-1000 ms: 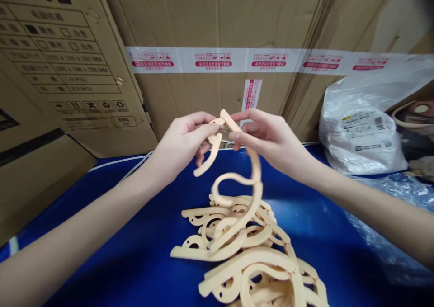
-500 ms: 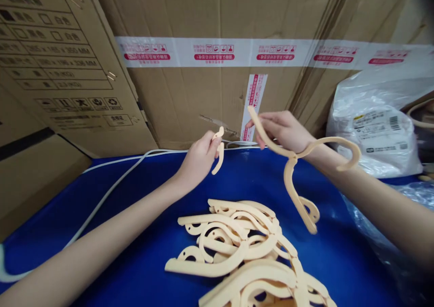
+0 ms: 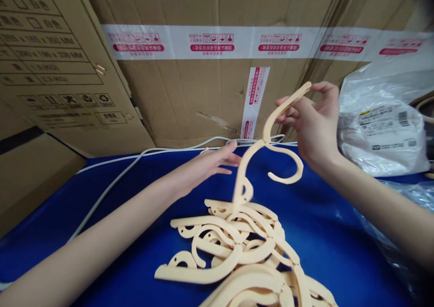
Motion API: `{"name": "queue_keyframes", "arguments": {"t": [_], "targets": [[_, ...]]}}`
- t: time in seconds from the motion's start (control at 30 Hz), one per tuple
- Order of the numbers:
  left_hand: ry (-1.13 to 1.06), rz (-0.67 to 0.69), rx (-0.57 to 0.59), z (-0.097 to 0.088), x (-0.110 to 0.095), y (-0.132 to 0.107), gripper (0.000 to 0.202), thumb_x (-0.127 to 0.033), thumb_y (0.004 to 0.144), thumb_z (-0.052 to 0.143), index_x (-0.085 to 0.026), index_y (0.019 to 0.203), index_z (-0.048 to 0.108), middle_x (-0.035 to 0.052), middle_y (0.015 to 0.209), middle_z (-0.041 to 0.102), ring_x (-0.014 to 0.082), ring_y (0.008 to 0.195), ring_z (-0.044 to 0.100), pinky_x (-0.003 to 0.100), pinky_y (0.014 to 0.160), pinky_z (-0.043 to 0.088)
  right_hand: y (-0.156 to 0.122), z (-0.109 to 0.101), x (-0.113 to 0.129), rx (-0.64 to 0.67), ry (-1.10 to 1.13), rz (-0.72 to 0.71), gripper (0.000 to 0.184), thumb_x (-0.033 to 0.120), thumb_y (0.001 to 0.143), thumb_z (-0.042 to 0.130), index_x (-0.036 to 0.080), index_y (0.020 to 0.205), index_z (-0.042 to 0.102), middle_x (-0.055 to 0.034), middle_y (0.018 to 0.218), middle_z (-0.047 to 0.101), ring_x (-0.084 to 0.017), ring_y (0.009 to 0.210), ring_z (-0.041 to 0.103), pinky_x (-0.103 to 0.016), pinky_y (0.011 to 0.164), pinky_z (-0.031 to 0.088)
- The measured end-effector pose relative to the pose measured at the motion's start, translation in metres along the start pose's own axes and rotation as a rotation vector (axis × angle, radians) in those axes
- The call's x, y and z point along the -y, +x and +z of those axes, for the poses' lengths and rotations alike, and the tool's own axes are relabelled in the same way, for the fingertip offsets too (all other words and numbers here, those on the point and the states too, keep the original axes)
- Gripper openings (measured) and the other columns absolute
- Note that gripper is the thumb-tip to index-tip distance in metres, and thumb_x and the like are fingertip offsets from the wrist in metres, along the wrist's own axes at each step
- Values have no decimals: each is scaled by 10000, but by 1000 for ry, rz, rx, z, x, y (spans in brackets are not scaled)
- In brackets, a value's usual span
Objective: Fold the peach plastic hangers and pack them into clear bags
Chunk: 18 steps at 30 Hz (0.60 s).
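Observation:
My right hand point(image 3: 313, 119) pinches the upper end of a long beige curved strip point(image 3: 259, 151) with a side hook. The strip hangs down, and its lower end reaches the top of a pile of similar beige curved pieces point(image 3: 237, 248) on the blue surface point(image 3: 135, 198). My left hand point(image 3: 210, 162) lies low over the blue surface just left of the hanging strip, fingers stretched out toward it, with nothing seen in it.
Cardboard boxes point(image 3: 190, 85) with white and red tape form a wall behind. A white cable point(image 3: 135, 160) runs along the back of the blue surface. A white plastic bag point(image 3: 383, 121) with labels sits at the right, with clear wrap point(image 3: 403, 198) below it.
My left hand held a small curved piece and now shows open fingers without it. My right hand has risen and swung its strip back over the pile.

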<state>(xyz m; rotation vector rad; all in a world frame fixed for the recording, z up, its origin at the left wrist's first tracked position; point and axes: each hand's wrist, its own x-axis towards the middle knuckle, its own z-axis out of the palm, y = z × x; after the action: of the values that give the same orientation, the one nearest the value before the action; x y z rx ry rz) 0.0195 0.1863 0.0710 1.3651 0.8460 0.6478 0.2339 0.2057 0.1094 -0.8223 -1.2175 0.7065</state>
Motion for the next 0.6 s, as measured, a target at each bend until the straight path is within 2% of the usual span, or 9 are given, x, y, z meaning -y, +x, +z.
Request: {"name": "queue_keyframes", "arguments": {"t": [0.07, 0.13, 0.23, 0.27, 0.33, 0.43, 0.53, 0.6], "targets": [[-155, 9, 26, 7, -1, -3, 446, -604, 857, 622, -172, 920, 716, 99, 1110, 719, 238, 1097, 650, 332, 925, 516, 1, -1, -1, -17, -6, -33, 418, 136, 795, 582, 308, 1053, 301, 30, 950, 675, -120, 679, 638, -289, 738, 526], [-272, 33, -5, 10, -2, -5, 308, -459, 857, 691, -163, 940, 690, 101, 1091, 723, 225, 1016, 689, 327, 876, 549, 4, -4, -5, 43, -41, -45, 472, 131, 764, 627, 293, 1114, 356, 9, 954, 665, -147, 744, 660, -314, 757, 532], [-362, 62, -153, 9, -8, -7, 113, -223, 853, 707, -154, 867, 619, 80, 1148, 708, 202, 990, 710, 293, 843, 574, 8, -9, -12, 293, -329, -97, 377, 137, 739, 663, 220, 1077, 519, -24, 881, 658, -183, 796, 652, -315, 747, 513], [-375, 59, -183, 8, -9, -8, 115, -165, 842, 701, -151, 823, 588, 71, 1168, 702, 201, 996, 711, 277, 827, 580, 9, -10, -14, 384, -490, -162, 317, 144, 750, 657, 198, 1050, 569, -37, 879, 656, -190, 799, 645, -310, 734, 500], [-375, 27, -169, 7, -12, -9, 123, -82, 819, 676, -149, 823, 573, 71, 1196, 691, 208, 1002, 711, 246, 767, 590, 6, -11, -16, 525, -832, -354, 229, 178, 834, 597, 170, 1060, 628, -73, 954, 661, -205, 825, 643, -303, 701, 467], [-361, -39, -102, 7, -13, -11, 292, -18, 792, 604, -169, 1042, 602, 102, 1175, 689, 188, 903, 714, 177, 554, 548, -4, -7, -16, 643, -1240, -540, 299, 266, 995, 424, 165, 1187, 630, -103, 1075, 675, -229, 847, 660, -292, 616, 399], [-416, -121, -26, 8, -12, -12, 424, -9, 731, 547, -187, 1111, 609, 90, 1040, 673, 90, 625, 599, 101, 348, 341, -13, -2, -14, 727, -1429, -502, 355, 315, 1031, 371, 181, 1231, 631, -96, 1056, 709, -229, 777, 669, -283, 552, 333], [-435, -163, -3, 9, -11, -11, 441, -25, 686, 535, -182, 1088, 629, 65, 958, 615, 49, 526, 469, 96, 315, 243, -16, 0, -16, 773, -1349, -424, 348, 307, 1024, 386, 192, 1231, 641, -78, 957, 722, -209, 733, 663, -268, 558, 340]]}}
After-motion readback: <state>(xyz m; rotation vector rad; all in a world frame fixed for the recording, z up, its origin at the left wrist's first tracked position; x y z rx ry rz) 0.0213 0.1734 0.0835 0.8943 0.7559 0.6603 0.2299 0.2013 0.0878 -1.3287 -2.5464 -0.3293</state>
